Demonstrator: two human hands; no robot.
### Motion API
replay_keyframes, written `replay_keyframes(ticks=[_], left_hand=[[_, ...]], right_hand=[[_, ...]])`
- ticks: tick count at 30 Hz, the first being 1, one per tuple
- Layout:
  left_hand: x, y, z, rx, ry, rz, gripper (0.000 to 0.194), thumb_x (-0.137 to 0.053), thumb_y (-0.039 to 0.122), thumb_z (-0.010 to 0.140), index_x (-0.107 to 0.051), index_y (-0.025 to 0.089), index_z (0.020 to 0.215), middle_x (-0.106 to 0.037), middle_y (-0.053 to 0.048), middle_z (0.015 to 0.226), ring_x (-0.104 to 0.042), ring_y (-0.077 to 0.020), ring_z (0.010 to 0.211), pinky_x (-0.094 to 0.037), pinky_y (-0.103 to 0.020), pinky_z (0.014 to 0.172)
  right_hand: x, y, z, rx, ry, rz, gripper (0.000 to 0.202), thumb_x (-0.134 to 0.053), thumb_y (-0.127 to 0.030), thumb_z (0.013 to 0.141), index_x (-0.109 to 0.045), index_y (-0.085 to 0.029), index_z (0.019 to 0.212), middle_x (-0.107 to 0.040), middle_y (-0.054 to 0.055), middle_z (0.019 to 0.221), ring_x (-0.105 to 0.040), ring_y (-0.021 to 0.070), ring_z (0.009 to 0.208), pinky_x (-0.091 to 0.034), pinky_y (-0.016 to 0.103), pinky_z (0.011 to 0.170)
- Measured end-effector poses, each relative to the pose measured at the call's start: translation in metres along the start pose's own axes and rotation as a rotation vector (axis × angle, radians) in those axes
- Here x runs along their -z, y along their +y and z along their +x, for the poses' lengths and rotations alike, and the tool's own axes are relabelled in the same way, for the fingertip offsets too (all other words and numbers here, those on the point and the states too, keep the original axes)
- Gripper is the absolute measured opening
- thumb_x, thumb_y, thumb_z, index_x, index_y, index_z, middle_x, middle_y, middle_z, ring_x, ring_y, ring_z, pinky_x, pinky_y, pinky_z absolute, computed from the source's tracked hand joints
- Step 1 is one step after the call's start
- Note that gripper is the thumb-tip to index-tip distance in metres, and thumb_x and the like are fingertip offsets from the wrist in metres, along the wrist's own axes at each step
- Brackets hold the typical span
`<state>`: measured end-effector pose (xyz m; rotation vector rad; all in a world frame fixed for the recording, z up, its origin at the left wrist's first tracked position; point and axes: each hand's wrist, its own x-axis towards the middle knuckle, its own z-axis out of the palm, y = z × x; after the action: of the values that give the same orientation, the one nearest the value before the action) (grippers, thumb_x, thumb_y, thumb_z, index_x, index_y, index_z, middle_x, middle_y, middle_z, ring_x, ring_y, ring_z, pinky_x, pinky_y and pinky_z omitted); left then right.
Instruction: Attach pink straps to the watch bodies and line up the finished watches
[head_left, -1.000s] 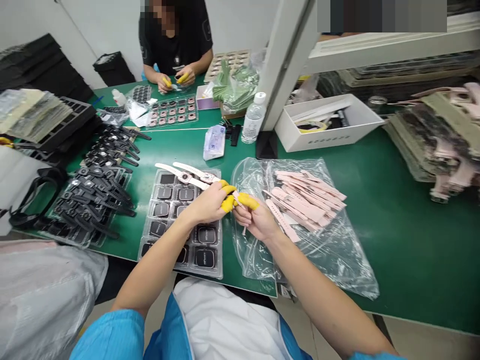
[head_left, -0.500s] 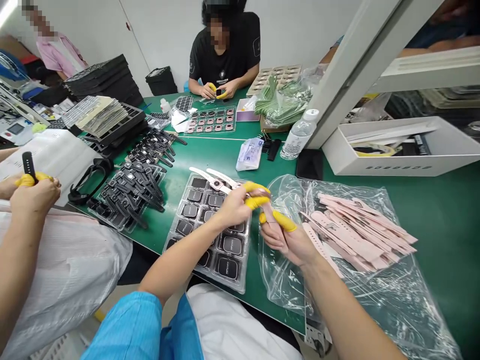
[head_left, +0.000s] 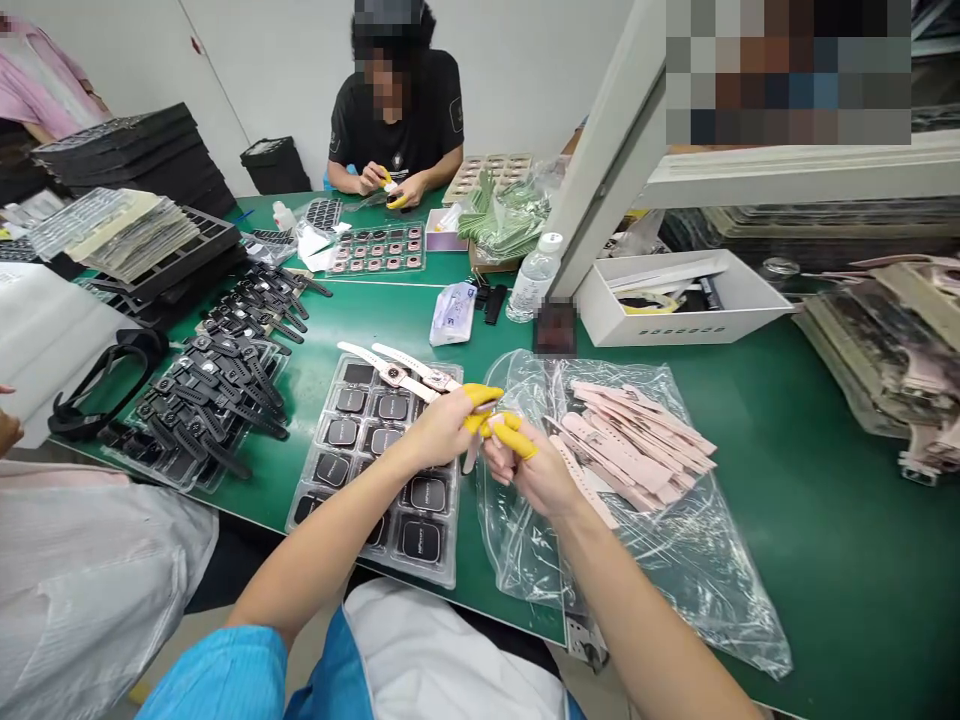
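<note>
My left hand [head_left: 442, 430] and my right hand [head_left: 529, 460], both with yellow finger covers, meet over the right edge of a clear tray. Their fingertips are pinched together on a pale pink watch strap [head_left: 471, 459], one end of which hangs below them. A small greyish part shows between the left fingertips, too hidden to name. The clear tray [head_left: 448, 560] under my left forearm holds several square black watch faces. Two watches with pink straps [head_left: 397, 374] lie across its far end. Right of my hands, a pile of pink straps [head_left: 637, 440] rests on a clear plastic bag [head_left: 675, 590].
Black-strapped watches [head_left: 206, 400] lie heaped at left beside a black headband-like loop [head_left: 105, 390]. A water bottle [head_left: 536, 280], a tissue pack [head_left: 452, 313] and a white box [head_left: 682, 325] stand farther back. Across the table, a person [head_left: 397, 130] handles a small dark item.
The view has swung right, bringing stacked trays with pink straps in at the right. My hands have drawn closer together, and the strap no longer lies along my right palm.
</note>
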<state>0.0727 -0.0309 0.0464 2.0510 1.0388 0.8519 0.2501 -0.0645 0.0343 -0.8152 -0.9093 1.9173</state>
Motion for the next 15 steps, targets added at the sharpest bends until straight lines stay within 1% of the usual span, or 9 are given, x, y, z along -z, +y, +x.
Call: replay_keyframes(ticks=[2,4,7,10,13,15], left_hand=[[0.0006,0.0029,-0.0019,-0.074,-0.092,0.105,0.048,-0.047,0.011,0.093,-0.064,0.019,0.136,-0.066,-0.015,0.137,-0.064,-0.0284,0.129,-0.053,-0.048,0.112],[0.0041,0.0037,-0.0029,-0.107,-0.129,0.165,0.052,-0.044,0.008,0.092,-0.062,0.020,0.139,-0.064,-0.014,0.137,-0.063,-0.0272,0.129,-0.055,-0.047,0.111],[0.0073,0.0021,-0.0032,-0.123,-0.128,0.204,0.054,-0.042,0.006,0.091,-0.061,0.021,0.139,-0.064,-0.013,0.135,-0.063,-0.0262,0.126,-0.055,-0.045,0.110],[0.0054,0.0008,-0.0030,-0.112,-0.099,0.208,0.053,-0.042,0.006,0.091,-0.060,0.020,0.139,-0.064,-0.013,0.133,-0.064,-0.0260,0.124,-0.055,-0.044,0.109],[0.0046,0.0034,-0.0020,-0.110,-0.093,0.182,0.051,-0.041,0.007,0.093,-0.059,0.018,0.140,-0.062,-0.015,0.133,-0.062,-0.0265,0.125,-0.054,-0.045,0.110],[0.0069,0.0070,-0.0010,-0.112,-0.120,0.153,0.048,-0.041,0.012,0.097,-0.057,0.019,0.142,-0.061,-0.014,0.131,-0.062,-0.0261,0.123,-0.053,-0.046,0.111]], right_hand=[[-0.0008,0.0021,-0.0007,-0.018,-0.048,0.002,0.043,-0.078,-0.055,0.086,-0.051,-0.023,0.080,-0.044,-0.007,0.051,-0.032,0.0093,0.043,-0.031,0.023,0.042],[-0.0003,0.0038,-0.0002,-0.030,-0.067,0.030,0.042,-0.078,-0.054,0.086,-0.051,-0.023,0.078,-0.042,-0.008,0.050,-0.029,0.0089,0.042,-0.028,0.022,0.041],[0.0003,0.0056,0.0020,-0.026,-0.054,0.100,0.041,-0.078,-0.049,0.087,-0.049,-0.023,0.076,-0.040,-0.008,0.050,-0.026,0.0080,0.042,-0.023,0.021,0.040],[-0.0006,0.0070,0.0040,-0.005,-0.034,0.167,0.038,-0.079,-0.046,0.086,-0.050,-0.023,0.077,-0.038,-0.009,0.050,-0.024,0.0076,0.042,-0.021,0.021,0.040],[-0.0014,0.0075,0.0056,0.001,-0.045,0.228,0.039,-0.081,-0.047,0.084,-0.051,-0.023,0.078,-0.036,-0.009,0.050,-0.022,0.0072,0.042,-0.019,0.020,0.040],[-0.0013,0.0073,0.0068,0.004,-0.049,0.257,0.040,-0.081,-0.048,0.083,-0.051,-0.023,0.079,-0.035,-0.010,0.049,-0.021,0.0071,0.042,-0.018,0.020,0.040]])
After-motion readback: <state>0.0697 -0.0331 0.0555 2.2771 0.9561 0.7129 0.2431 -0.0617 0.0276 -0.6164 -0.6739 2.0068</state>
